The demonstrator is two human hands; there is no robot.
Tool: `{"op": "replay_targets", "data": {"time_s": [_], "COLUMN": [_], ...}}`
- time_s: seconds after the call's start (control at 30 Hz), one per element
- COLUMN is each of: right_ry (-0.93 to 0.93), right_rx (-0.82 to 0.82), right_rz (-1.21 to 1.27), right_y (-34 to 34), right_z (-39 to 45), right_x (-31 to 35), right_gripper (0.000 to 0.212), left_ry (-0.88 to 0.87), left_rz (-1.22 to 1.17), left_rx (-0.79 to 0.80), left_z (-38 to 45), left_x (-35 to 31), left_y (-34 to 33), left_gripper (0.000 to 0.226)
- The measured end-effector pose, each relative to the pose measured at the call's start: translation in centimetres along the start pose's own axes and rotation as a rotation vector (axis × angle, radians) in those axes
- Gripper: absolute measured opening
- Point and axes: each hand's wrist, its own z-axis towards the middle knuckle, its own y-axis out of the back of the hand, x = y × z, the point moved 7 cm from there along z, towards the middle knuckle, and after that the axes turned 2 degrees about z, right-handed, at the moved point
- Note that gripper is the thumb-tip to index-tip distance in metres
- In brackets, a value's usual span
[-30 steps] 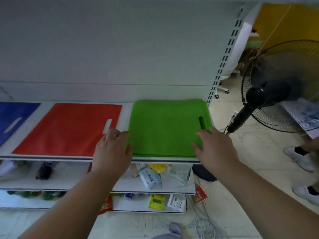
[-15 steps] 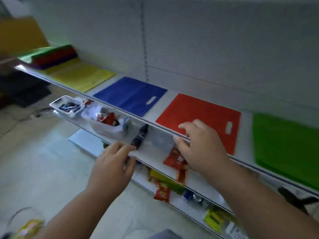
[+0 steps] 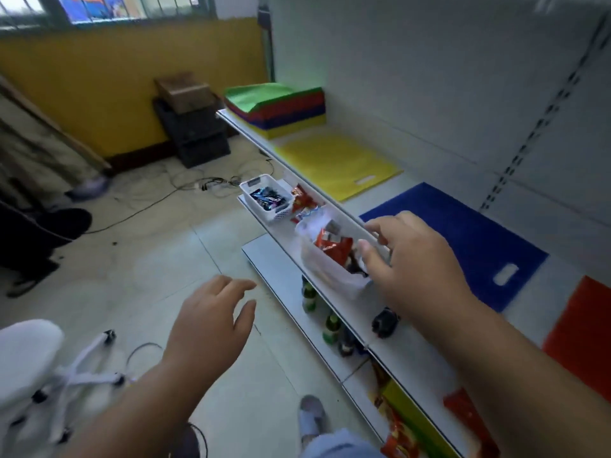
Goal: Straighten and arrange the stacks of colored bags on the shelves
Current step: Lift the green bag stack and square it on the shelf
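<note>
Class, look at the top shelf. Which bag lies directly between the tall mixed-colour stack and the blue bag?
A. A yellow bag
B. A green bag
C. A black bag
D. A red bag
A: the yellow bag lies flat on the shelf between the stack and the blue bag.

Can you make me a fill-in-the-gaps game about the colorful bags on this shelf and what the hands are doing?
1. The bag lying flat between the tall stack and the blue bag is ____.
2. The top layer of the tall stack is ____.
3. The left hand holds ____.
4. The small white basket sits on the shelf ____ the one with the bags.

Missing words: yellow; green; nothing; below
</note>
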Motion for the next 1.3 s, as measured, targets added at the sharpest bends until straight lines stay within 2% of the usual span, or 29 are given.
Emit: {"op": "replay_targets", "data": {"time_s": [0.1,0.27,0.4,0.5,0.63,0.8,1.07,1.3], "right_ry": [0.065,0.168,0.23,0.21,0.118,-0.035,-0.25,-0.397], "right_rx": [0.029,0.078,0.109,0.106,0.054,-0.013,-0.088,-0.151], "right_rz": [0.057,0.078,0.089,0.083,0.03,-0.072,-0.125,-0.222], "right_y": [-3.7,-9.5,-15.4,-19.6,-22.6,-23.1,-25.8,-27.4], "right_z": [7.2,18.5,26.0,31.2,37.3,43.1,52.4,59.5], "right_x": [2.4,8.5,12.9,15.1,16.6,15.4,9.4,7.5], "right_gripper": [0.027,0.027,0.031,0.032,0.032,0.035,0.036,0.028], "left_ry": [0.05,0.187,0.258,0.233,0.148,0.029,-0.111,-0.212], "left_rz": [0.05,0.103,0.118,0.089,0.036,-0.007,-0.078,-0.138], "left_rx": [0.007,-0.046,-0.093,-0.111,-0.061,0.019,0.045,0.172], "left_z": [4.2,10.7,16.1,21.6,30.6,40.9,57.5,67.9], "left_x": [4.4,12.3,19.8,24.7,29.5,32.8,34.0,34.9], "left_y": [1.1,4.6,4.9,4.6,4.1,2.5,-4.4,-7.8], "left_gripper": [0.03,0.026,0.024,0.024,0.024,0.024,0.023,0.027]}}
